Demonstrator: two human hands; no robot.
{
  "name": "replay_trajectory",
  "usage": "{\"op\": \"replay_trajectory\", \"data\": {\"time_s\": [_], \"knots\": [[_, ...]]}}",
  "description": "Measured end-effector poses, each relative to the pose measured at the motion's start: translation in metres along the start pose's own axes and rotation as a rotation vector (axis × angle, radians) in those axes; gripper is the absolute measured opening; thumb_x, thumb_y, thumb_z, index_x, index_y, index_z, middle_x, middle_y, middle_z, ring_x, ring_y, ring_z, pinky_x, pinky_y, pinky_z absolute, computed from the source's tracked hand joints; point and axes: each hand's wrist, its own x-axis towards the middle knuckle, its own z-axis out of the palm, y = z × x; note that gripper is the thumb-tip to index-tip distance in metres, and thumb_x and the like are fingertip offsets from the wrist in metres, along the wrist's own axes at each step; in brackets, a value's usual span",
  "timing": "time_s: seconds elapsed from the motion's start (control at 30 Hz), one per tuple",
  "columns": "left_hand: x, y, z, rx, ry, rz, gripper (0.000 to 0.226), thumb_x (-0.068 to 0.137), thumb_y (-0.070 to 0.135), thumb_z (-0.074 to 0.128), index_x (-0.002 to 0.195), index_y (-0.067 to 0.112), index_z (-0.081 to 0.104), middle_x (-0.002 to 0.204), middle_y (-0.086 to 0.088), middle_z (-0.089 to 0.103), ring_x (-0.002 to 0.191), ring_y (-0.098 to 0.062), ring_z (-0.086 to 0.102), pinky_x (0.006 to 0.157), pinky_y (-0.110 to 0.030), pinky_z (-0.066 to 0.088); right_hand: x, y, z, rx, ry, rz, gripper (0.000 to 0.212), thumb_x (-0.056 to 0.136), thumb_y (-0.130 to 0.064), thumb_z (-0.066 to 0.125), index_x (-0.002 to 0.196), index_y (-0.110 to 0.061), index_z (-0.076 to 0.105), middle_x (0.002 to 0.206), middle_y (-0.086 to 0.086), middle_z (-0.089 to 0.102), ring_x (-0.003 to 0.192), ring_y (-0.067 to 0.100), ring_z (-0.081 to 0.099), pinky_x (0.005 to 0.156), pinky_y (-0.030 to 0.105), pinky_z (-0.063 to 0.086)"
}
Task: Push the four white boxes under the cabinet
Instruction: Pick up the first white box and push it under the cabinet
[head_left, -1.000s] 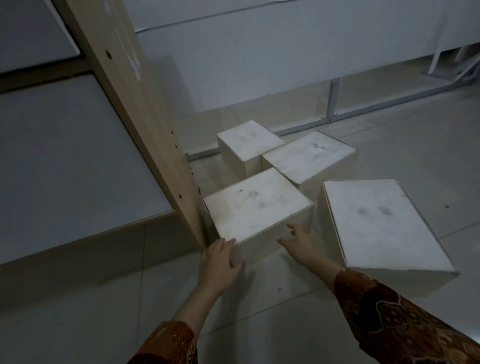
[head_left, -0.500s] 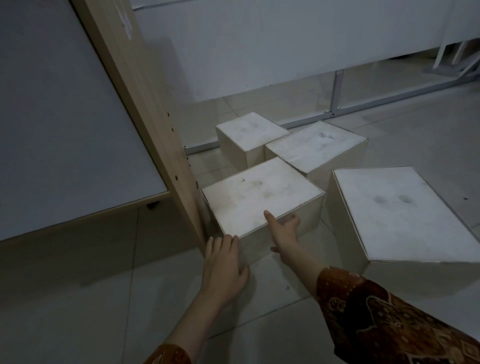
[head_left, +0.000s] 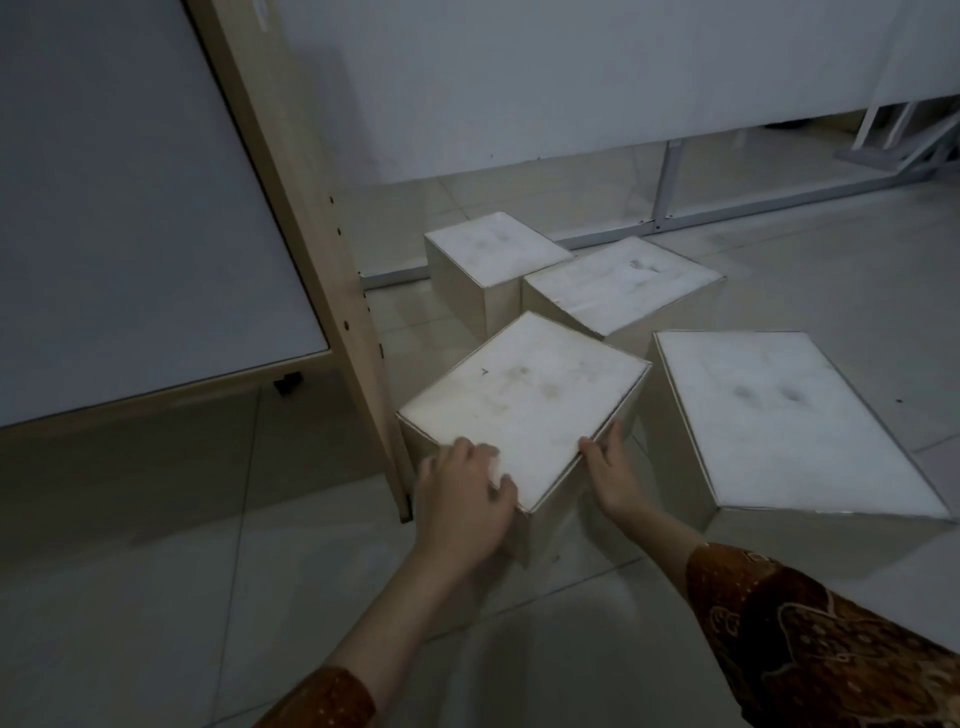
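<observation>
Several white boxes stand on the tiled floor. The nearest box (head_left: 524, 400) sits turned at an angle right beside the cabinet's wooden side panel (head_left: 306, 218). My left hand (head_left: 460, 499) lies over its near-left corner and side. My right hand (head_left: 610, 475) presses on its near-right side, thumb at the top edge. A large box (head_left: 774, 415) lies to the right. Two more boxes, one (head_left: 618, 283) behind and one (head_left: 493, 249) farther back, touch each other. The cabinet's white door (head_left: 130, 208) fills the left, with a dark gap under it.
A white panel wall on a metal frame (head_left: 665, 182) runs behind the boxes. A small black foot (head_left: 287, 383) shows under the cabinet's lower edge. Bare floor tiles (head_left: 156, 597) spread in front and to the left.
The nearest box has turned, its near corner swinging towards me. My left hand moved up onto its corner. My right hand shifted from the top edge to the near-right side.
</observation>
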Motion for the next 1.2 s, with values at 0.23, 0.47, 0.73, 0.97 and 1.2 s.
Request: {"op": "replay_trajectory", "data": {"time_s": [0.23, 0.47, 0.73, 0.97, 1.2], "knots": [[0.024, -0.061, -0.003, -0.376, -0.069, -0.246, 0.052, 0.092, 0.021, 0.054, 0.141, 0.009, 0.039, 0.149, -0.008, 0.038, 0.138, -0.023, 0.034, 0.113, -0.033, 0.028, 0.001, 0.01, -0.02, 0.051, -0.05, -0.017, 0.064, 0.1, -0.034, 0.034, 0.149, -0.031, -0.007, 0.16, 0.002, 0.016, 0.142, 0.027, 0.026, 0.116, 0.051, 0.024], [0.037, -0.047, 0.001, -0.237, 0.055, -0.317, 0.048, 0.09, 0.03, 0.051, 0.134, 0.014, 0.046, 0.133, -0.007, 0.054, 0.127, -0.027, 0.041, 0.1, -0.04, 0.042, 0.003, 0.007, -0.032, 0.012, -0.079, -0.012, 0.057, 0.1, -0.022, 0.036, 0.149, -0.035, 0.01, 0.135, 0.018, 0.051, 0.117, 0.039, 0.054, 0.084, 0.034, 0.045], [0.043, -0.04, 0.0, -0.159, 0.053, -0.4, 0.036, 0.086, 0.043, 0.055, 0.106, 0.013, 0.061, 0.096, -0.01, 0.068, 0.087, -0.03, 0.063, 0.075, -0.034, 0.048, -0.01, 0.009, -0.073, -0.166, -0.147, -0.065, 0.039, 0.099, -0.029, 0.034, 0.138, -0.027, 0.043, 0.132, 0.004, 0.056, 0.116, 0.022, 0.055, 0.1, 0.043, 0.045], [0.024, -0.036, 0.036, -0.932, -0.186, -0.676, 0.047, 0.082, 0.038, 0.068, 0.122, 0.016, 0.058, 0.117, -0.003, 0.065, 0.099, -0.021, 0.064, 0.088, -0.035, 0.052, -0.022, 0.017, -0.056, 0.053, -0.095, 0.099, 0.034, 0.1, -0.025, 0.029, 0.092, -0.028, 0.062, 0.09, -0.004, 0.071, 0.084, 0.013, 0.067, 0.06, 0.018, 0.049], [-0.005, -0.026, 0.029, -1.232, -0.302, -0.753, 0.051, 0.083, 0.029, 0.069, 0.13, 0.017, 0.054, 0.121, -0.009, 0.065, 0.103, -0.028, 0.066, 0.077, -0.038, 0.058, -0.038, 0.012, -0.055, 0.093, -0.204, 0.145, 0.041, 0.095, -0.035, 0.05, 0.133, -0.022, 0.046, 0.12, 0.003, 0.061, 0.096, 0.015, 0.063, 0.072, 0.028, 0.051]]}}
